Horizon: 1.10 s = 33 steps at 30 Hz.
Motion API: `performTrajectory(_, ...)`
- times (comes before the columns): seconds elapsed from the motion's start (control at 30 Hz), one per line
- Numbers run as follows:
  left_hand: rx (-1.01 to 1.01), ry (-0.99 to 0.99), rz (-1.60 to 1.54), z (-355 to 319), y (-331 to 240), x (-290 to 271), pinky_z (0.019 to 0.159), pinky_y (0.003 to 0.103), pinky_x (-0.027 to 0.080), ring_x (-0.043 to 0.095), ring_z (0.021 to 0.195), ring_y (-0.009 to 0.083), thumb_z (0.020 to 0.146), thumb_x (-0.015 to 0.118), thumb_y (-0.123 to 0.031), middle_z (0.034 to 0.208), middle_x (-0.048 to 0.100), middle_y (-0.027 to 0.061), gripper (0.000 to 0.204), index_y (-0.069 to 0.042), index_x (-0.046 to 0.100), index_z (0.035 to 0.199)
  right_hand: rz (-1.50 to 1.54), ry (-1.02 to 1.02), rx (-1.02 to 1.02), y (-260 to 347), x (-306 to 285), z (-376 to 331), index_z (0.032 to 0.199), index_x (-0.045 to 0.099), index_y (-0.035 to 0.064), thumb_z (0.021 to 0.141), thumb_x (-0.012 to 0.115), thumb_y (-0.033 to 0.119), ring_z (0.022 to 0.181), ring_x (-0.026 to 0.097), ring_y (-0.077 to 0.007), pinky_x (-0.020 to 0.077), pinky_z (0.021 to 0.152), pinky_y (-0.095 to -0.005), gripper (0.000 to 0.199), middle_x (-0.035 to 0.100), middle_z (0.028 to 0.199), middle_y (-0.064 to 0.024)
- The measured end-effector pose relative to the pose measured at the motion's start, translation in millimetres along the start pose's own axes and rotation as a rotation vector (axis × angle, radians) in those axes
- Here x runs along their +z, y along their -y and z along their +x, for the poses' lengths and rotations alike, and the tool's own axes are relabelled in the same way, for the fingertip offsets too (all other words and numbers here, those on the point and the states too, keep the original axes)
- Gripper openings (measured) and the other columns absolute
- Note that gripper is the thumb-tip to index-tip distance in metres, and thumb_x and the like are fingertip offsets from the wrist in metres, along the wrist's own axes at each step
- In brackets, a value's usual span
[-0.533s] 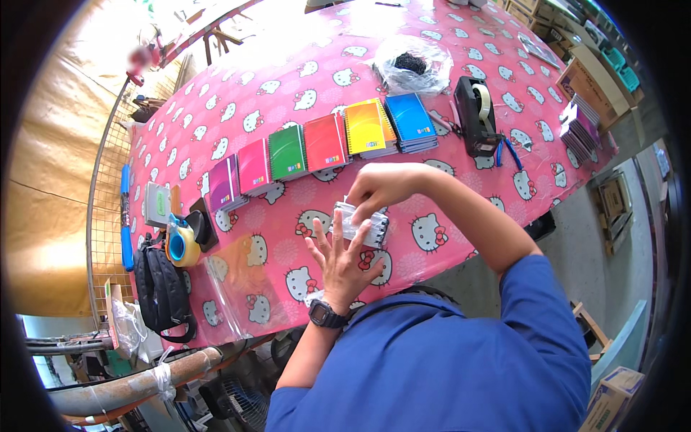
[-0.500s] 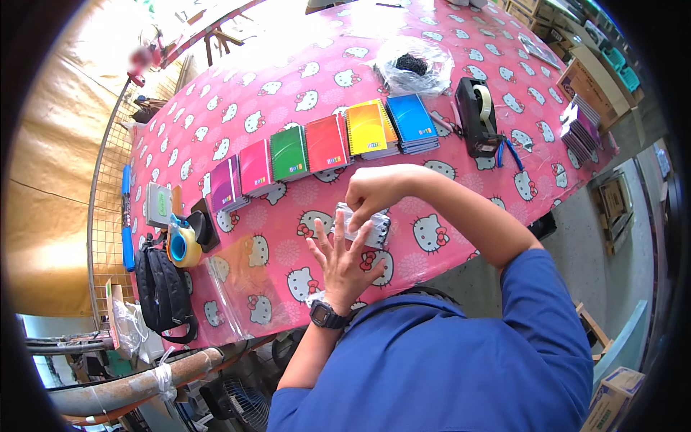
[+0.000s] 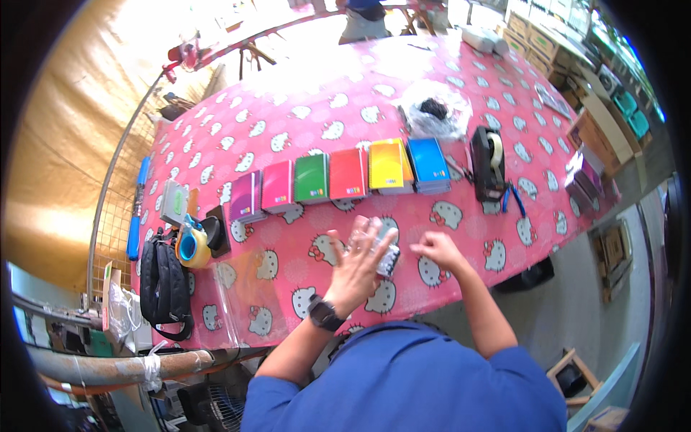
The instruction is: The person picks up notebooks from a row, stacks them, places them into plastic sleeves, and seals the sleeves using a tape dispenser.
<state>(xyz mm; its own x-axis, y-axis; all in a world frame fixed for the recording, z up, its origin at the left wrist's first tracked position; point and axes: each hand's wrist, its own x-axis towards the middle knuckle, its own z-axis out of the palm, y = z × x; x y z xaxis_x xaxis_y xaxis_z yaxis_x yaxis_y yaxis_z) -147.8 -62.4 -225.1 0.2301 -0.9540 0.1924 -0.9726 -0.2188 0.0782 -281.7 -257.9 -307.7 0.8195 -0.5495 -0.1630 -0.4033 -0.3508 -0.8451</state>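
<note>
My left hand, with a black watch at the wrist, lies with fingers spread over a small spiral-bound notebook. Clear, shiny plastic shows around the notebook, and my fingers cover most of it. To its right, a short gap away, my right hand is raised over the table with its fingers curled closed; whether anything small is pinched in them is hidden. Beyond both hands runs a row of spiral notebook stacks: purple, pink, green, red, yellow and blue.
A black tape dispenser and blue-handled pliers stand right of the stacks, near a clear plastic bag holding something black. At left are tape rolls, a black bag and clear plastic sleeves. More notebooks sit far right.
My right hand has left the small notebook and moved right, its fingers still curled. My left hand now lies further over the notebook. The whole view has shifted a little.
</note>
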Motion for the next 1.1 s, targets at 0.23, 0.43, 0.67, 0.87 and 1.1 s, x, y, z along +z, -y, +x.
performTrajectory(0.23,0.058,-0.282,-1.151,26,10,0,0.096,0.044,0.04,0.052,0.111,0.0238,0.055,0.087,-0.016,0.116,0.051,0.0129,0.104,-0.013,0.023,0.137,0.331,0.233,0.044,-11,16,-44,0.115,0.055,0.0034,0.068,0.079,0.017,0.088,0.058,-0.0127,0.0502,0.073,-0.0292,0.054,0.062,0.1,-0.0056)
performTrajectory(0.43,-0.069,-0.205,-1.421,-2,21,40,0.093,0.038,0.044,0.051,0.109,0.0232,0.06,0.083,-0.008,0.115,0.05,0.0115,0.112,-0.012,0.008,0.143,0.411,0.186,-0.206,19,19,-26,0.123,0.045,0.0033,0.063,0.08,0.008,0.104,0.053,-0.015,0.0449,0.09,-0.0306,0.07,0.055,0.113,-0.0078)
performTrajectory(0.67,-0.051,-0.363,-1.482,2,24,21,0.099,0.042,0.036,0.049,0.113,0.0259,0.065,0.08,-0.013,0.115,0.052,0.014,0.108,-0.009,0.007,0.144,0.517,0.037,-0.332,80,1,-9,0.116,0.05,0.0031,0.069,0.076,0.035,0.102,0.054,-0.0189,0.0434,0.087,-0.0316,0.062,0.057,0.108,-0.011)
performTrajectory(0.87,-0.305,-0.155,-0.985,32,33,-33,0.086,0.029,0.044,0.058,0.098,0.0154,0.077,0.069,-0.01,0.1,0.064,0.0105,0.059,-0.005,0.043,0.13,-0.245,-0.249,-0.468,124,-25,-4,0.082,0.063,0.0044,0.076,0.065,0.014,0.076,0.059,-0.0261,0.0476,0.068,-0.0359,0.012,0.062,0.077,-0.01)
performTrajectory(1.1,0.021,-0.403,-0.599,12,35,-61,0.103,0.045,0.026,0.053,0.11,0.0202,0.074,0.072,-0.021,0.104,0.063,0.0022,0.033,-0.013,0.063,0.105,0.146,0.016,-0.327,97,-62,-29,0.088,0.066,0.0043,0.072,0.059,0.002,0.083,0.058,-0.02,0.0479,0.076,-0.0325,0.018,0.064,0.085,-0.0057)
